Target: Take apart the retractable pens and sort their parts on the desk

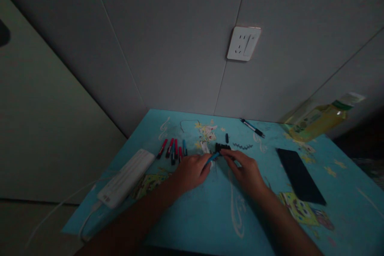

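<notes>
My left hand is closed round a blue pen barrel, which points up and to the right. At the barrel's upper end, the fingertips of my right hand are pinched together. Whatever they hold is too small and dark to make out. Just beyond my fingers lies a cluster of small black parts, partly covered by my right hand. White thin sticks lie beside it. To the left are several red and black pen pieces and a blue one. A small black piece lies farther back.
A white power strip with a cable is at the left. An assembled pen lies near the wall. At the right are a dark flat phone-like slab and a tilted bottle of yellow liquid. The tabletop is blue and patterned.
</notes>
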Demonstrator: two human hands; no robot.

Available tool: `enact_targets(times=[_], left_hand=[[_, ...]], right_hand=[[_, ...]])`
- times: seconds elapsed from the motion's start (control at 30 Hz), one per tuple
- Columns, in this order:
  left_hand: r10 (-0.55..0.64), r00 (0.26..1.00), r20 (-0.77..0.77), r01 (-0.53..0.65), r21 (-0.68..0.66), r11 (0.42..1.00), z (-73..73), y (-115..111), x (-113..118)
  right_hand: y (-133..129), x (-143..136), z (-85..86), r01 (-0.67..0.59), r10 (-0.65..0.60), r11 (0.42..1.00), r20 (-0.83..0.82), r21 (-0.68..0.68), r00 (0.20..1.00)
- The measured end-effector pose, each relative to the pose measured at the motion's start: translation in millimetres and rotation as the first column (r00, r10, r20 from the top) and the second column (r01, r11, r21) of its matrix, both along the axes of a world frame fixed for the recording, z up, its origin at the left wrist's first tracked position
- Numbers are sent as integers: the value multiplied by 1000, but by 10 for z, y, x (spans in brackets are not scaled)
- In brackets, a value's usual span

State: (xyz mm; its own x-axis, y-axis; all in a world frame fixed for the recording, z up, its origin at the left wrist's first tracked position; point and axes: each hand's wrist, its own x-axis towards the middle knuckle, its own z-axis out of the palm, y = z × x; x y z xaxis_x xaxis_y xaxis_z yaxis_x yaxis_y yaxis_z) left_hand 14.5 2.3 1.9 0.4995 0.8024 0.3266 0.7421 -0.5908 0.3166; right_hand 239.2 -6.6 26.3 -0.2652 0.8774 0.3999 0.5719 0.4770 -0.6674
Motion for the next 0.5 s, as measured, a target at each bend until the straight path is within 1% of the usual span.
enact_targets(times=[0.07, 0.1, 0.13, 0.2, 0.27, 0.33, 0.4, 0.5], left_hand=[[104, 991, 81, -102, -34, 994, 10, 19, -9], [160, 976, 146, -153, -61, 986, 22, 29, -17], [209, 952, 225, -192, -95, 977, 38, 40, -26], [266, 875, 404, -223, -151, 963, 82, 57, -48], [276, 790, 548, -222, -163, 961, 129, 67, -70], [266, 739, 619, -230, -139, 963, 163, 70, -84], [250, 726, 640, -232, -113, 966, 173, 72, -88], [233, 721, 653, -222, -101, 970, 154, 78, -80]], right_hand=[[9, -9, -20, 18, -18, 1000, 11, 2, 1000], [13, -21, -38, 23, -23, 1000, 34, 2, 999], [14, -39, -60, 24, -24, 1000, 69, -1, 997], [1, -99, -117, 20, -17, 1000, 160, -15, 987], [-32, -183, -177, 20, -13, 999, 249, -26, 968], [-76, -273, -224, 29, -20, 999, 321, -24, 947], [-114, -351, -248, 28, -21, 999, 375, -15, 927], [-141, -428, -239, 19, -12, 1000, 429, -12, 903]])
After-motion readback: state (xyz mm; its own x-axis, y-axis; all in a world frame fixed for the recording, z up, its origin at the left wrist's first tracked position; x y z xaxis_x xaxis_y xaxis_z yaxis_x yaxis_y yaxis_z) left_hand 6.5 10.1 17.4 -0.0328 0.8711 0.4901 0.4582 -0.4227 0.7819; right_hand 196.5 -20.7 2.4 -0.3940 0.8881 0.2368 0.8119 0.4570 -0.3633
